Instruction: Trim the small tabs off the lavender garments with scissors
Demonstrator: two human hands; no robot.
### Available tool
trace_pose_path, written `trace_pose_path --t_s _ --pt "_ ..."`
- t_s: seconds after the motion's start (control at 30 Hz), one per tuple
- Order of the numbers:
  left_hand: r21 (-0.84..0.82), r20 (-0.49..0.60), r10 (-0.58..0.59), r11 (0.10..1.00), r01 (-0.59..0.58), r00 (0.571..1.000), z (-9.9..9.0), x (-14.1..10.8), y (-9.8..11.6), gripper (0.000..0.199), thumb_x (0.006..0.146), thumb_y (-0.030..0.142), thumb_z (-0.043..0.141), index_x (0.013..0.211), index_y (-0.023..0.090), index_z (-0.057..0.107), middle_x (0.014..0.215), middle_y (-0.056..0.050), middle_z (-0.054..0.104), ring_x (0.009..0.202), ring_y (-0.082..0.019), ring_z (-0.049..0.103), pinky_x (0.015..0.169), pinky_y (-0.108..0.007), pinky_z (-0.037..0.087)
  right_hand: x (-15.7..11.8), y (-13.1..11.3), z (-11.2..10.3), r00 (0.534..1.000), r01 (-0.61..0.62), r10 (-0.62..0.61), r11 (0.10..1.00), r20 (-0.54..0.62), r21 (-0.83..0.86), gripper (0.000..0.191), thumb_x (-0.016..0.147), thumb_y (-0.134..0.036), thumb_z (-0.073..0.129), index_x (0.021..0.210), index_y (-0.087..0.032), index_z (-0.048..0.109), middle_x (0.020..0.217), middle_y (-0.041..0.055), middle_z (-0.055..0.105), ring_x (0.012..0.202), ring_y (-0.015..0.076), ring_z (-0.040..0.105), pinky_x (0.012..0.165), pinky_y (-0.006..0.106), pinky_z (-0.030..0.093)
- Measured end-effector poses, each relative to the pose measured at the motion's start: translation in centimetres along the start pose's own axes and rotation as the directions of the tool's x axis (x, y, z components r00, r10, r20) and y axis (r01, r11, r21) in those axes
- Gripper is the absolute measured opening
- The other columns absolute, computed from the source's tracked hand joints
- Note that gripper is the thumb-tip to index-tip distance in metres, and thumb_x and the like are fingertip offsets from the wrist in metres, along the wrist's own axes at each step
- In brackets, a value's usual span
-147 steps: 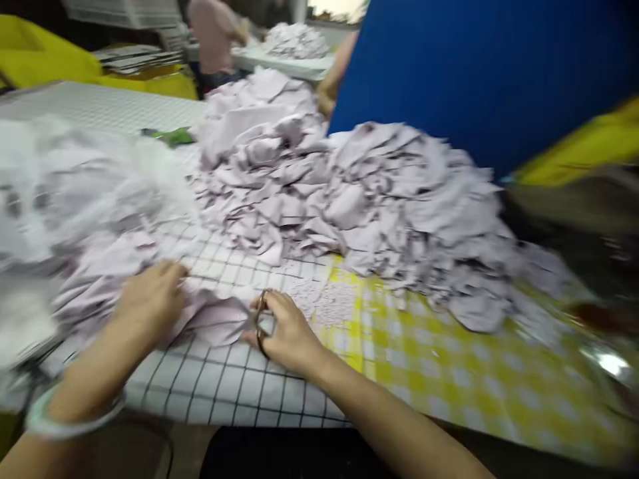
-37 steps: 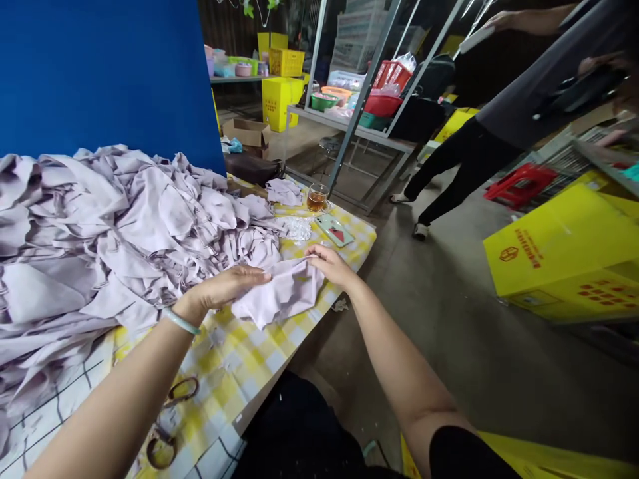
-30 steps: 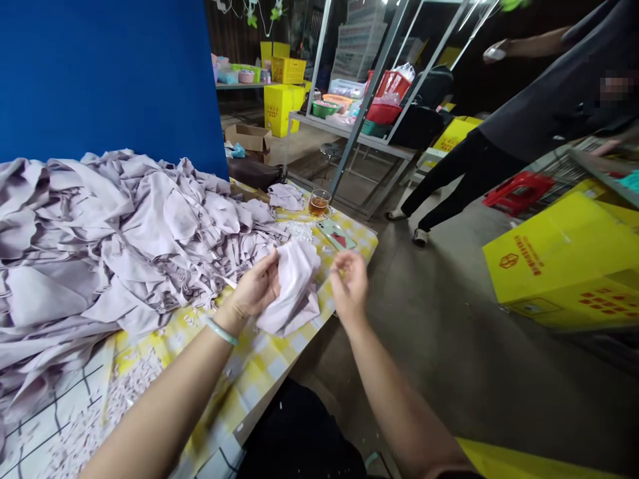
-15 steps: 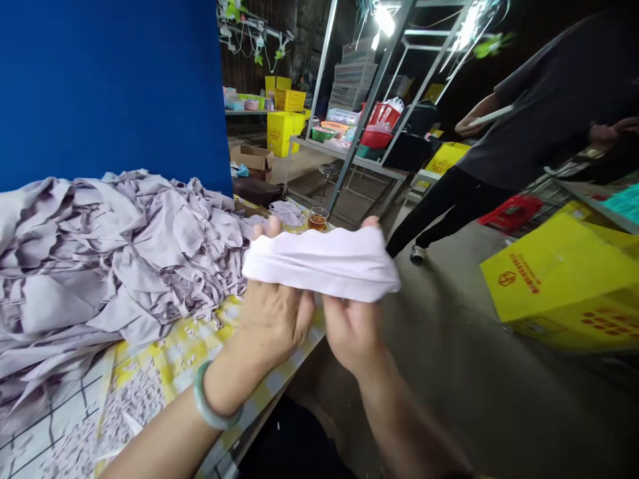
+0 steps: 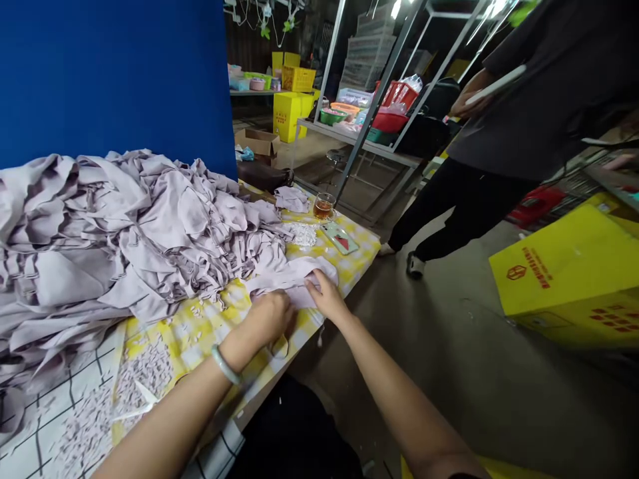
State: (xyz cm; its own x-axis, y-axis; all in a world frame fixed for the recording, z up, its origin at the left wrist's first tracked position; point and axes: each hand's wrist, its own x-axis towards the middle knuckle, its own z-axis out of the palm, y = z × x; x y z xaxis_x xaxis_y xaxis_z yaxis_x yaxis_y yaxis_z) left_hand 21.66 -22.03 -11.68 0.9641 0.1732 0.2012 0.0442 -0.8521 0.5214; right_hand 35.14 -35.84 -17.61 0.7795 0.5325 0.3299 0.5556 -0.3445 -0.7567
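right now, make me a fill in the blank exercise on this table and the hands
The right hand touches a piece of pale cloth, which lies on a cover checked in white and ____.
The pale green bracelet is on the person's ____ wrist.
Behind the heap of cloth stands a large panel coloured ____.

Missing words: yellow; left; blue.

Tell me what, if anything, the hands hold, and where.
Cloth: the right hand touches it near its right end; the left hand, closed, is at its near edge. Whether either truly grips is hidden.
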Motion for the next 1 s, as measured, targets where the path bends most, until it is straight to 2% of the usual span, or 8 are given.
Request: trace_pose_path --t_s 0.13,0.27,0.4,0.5,0.63,0.73,0.83,1.0 --pt "0.171 -0.073 -0.087 0.98 0.099 0.994 -0.4 0.5 -0.3 0.015 0.084 0.012 0.058 0.097 0.017 0.062 0.111 -0.018 0.064 0.104 -0.034 0.061 0.085 -0.045 0.051 -0.4 1.1 -0.1 1.0 0.023 -0.023 0.999 -0.017 -0.028 0.055 0.091 -0.047 0.054 0.135 -0.013 0.055 0.139 0.0232 0.059 0.132 0.0356 0.056 0.11 0.057 0.046" --pt "0.237 -0.139 -0.176 0.949 0.206 0.974 -2.3 2.6 -2.2 0.016 0.084 0.007 0.054 0.095 0.017 0.059 0.095 -0.014 0.064 0.084 -0.027 0.063 0.072 -0.037 0.05 0.4 0.4 -3.2 0.996 0.025 -0.03 0.998 -0.085 -0.061 0.064 0.095 -0.048 0.051 0.148 -0.013 0.042 0.152 0.0251 0.044 0.143 0.0379 0.044 0.115 0.061 0.04" --pt "0.229 -0.339 -0.146 0.945 0.232 0.929 -7.0 0.9 -0.1 0.023 0.083 0.01 0.053 0.105 0.016 0.056 0.101 -0.012 0.062 0.084 -0.025 0.061 0.069 -0.035 0.05 -0.9 -3.7 -8.0 0.977 0.034 -0.052 0.995 -0.206 -0.092 0.068 0.097 -0.046 0.053 0.154 -0.017 0.032 0.154 0.0244 0.042 0.137 0.0391 0.051 0.111 0.063 0.044" --pt "0.175 -0.524 0.042 0.983 0.059 0.851 -11.7 -2.3 3.8 0.023 0.082 0.013 0.054 0.105 0.018 0.057 0.095 -0.007 0.06 0.077 -0.02 0.059 0.066 -0.031 0.051 -3.1 -8.1 -11.4 0.974 0.053 -0.047 0.998 -0.223 0.019 0.069 0.099 -0.04 0.055 0.158 -0.027 0.022 0.151 0.0183 0.048 0.124 0.0327 0.063 0.096 0.051 0.059" --pt "0.105 -0.261 0.091 0.992 -0.066 0.961 -14.5 -3.9 5.8 0.031 0.087 0.015 0.046 0.114 0.018 0.061 0.106 -0.008 0.063 0.084 -0.02 0.064 0.07 -0.032 0.056 -3.9 -10.0 -13.3 0.985 0.02 -0.004 0.995 -0.175 0.094 0.074 0.098 -0.038 0.058 0.159 -0.033 0.017 0.148 0.0145 0.053 0.113 0.0304 0.069 0.076 0.042 0.066" --pt "0.156 -0.205 0.04 0.988 -0.007 0.978 -11.7 -2.6 3.7 0.044 0.093 0.017 0.039 0.134 0.012 0.054 0.128 -0.016 0.059 0.113 -0.029 0.063 0.095 -0.044 0.056 -2.9 -7.0 -11.4 0.991 -0.042 0.033 0.997 -0.129 -0.065 0.072 0.1 -0.04 0.052 0.159 -0.029 0.013 0.148 0.017 0.054 0.105 0.0309 0.072 0.08 0.046 0.064" --pt "0.217 -0.235 -0.058 0.97 0.11 0.97 -6.0 -1.6 0.6 0.054 0.091 0.015 0.042 0.144 0.003 0.04 0.145 -0.026 0.047 0.136 -0.036 0.048 0.108 -0.051 0.049 -2.6 -2.4 -8.1 0.996 -0.037 0.011 0.954 -0.088 -0.297 0.06 0.1 -0.037 0.044 0.153 -0.015 0.027 0.138 0.0232 0.06 0.102 0.0343 0.072 0.082 0.051 0.061" --pt "0.261 -0.188 -0.228 0.926 0.272 0.955 0.7 -1.5 -2.7 0.033 0.087 0.01 0.045 0.117 0.005 0.058 0.114 -0.024 0.062 0.103 -0.035 0.066 0.086 -0.047 0.056 -3.9 1.9 -6.5 1.0 0.027 -0.021 0.917 0.021 -0.397 0.025 0.093 -0.028 0.049 0.108 -0.02 0.066 0.105 0.0126 0.073 0.099 0.0304 0.07 0.087 0.042 0.058"
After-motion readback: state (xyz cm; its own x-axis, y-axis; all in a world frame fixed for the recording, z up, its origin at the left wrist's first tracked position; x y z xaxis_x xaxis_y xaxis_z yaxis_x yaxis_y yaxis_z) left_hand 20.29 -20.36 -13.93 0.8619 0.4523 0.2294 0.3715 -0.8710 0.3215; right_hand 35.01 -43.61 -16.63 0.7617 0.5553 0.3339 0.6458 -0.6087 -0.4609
